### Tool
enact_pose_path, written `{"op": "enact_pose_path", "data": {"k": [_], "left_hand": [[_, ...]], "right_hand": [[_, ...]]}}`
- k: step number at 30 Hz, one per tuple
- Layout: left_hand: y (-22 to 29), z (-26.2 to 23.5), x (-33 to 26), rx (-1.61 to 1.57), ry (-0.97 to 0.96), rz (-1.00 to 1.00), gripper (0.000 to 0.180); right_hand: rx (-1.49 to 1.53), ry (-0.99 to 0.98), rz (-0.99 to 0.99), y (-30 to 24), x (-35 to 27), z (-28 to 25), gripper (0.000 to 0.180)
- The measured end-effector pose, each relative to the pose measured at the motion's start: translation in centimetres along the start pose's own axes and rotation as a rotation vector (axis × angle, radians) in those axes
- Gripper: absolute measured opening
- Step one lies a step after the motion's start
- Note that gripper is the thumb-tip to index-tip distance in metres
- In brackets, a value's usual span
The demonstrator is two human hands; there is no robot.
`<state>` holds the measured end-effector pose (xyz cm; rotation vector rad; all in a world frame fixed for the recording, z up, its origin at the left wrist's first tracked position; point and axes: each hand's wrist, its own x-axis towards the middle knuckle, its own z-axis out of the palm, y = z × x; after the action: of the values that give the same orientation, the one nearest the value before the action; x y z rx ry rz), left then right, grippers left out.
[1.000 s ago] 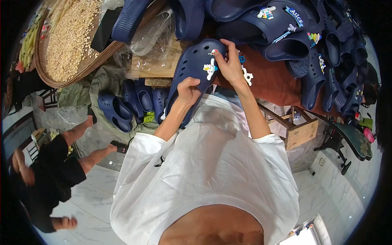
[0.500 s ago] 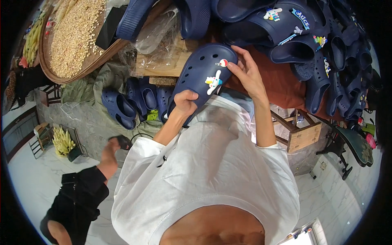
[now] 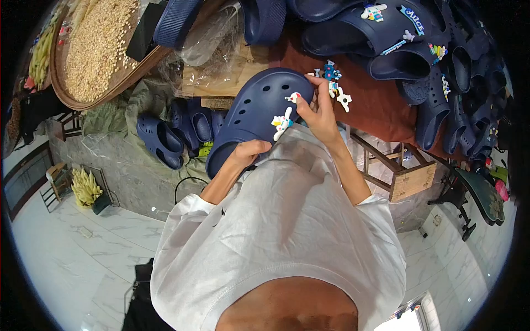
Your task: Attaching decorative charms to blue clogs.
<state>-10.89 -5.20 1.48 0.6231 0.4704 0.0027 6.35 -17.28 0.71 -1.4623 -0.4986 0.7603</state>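
A navy blue foam clog (image 3: 255,102) with round vent holes is held over my lap, its toe pointing away. My left hand (image 3: 251,151) grips its near side, thumb on top, by the opening. At the toe's right edge my right hand (image 3: 319,113) is closed on the clog. Its thumb presses beside a small red-and-white shoe charm (image 3: 294,97), while the other fingers lie at the rim, partly hidden. Another charm, a white long-eared figure (image 3: 282,124), sits on the clog's upper. Just beyond my right hand, loose blue and white charms (image 3: 332,71) lie on the reddish-brown cloth (image 3: 381,105).
Many navy clogs (image 3: 400,65), some bearing charms, are heaped at the right and far side. More clogs (image 3: 160,140) stand at the left. A woven tray (image 3: 58,83) of pale kernels lies far left, and a wooden stool (image 3: 411,182) is at the right.
The clog and both hands have shifted slightly left and nearer, uncovering loose charms on the cloth. A person at the left has moved down, mostly behind my shirt.
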Motion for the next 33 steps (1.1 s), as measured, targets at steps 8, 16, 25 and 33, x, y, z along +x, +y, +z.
{"op": "enact_pose_path", "data": {"k": [8,16,25,33], "left_hand": [[-0.2,0.5,0.1,-0.154,0.007,0.123,0.069],[0.6,-0.8,-0.4,-0.272,0.157,0.154,0.075],[-0.1,-2.8,0.6,-0.191,0.328,0.028,0.015],[0.5,-1.9,0.2,-0.145,0.391,-0.175,0.005]], "right_hand": [[0.157,-0.068,0.134,0.0,0.7,0.5,0.051],[-0.042,0.056,0.100,2.2,-0.4,3.2,0.051],[-0.726,0.242,-0.136,0.3,0.9,-2.2,0.019],[-1.014,0.228,-0.235,1.1,2.9,-2.6,0.024]]}}
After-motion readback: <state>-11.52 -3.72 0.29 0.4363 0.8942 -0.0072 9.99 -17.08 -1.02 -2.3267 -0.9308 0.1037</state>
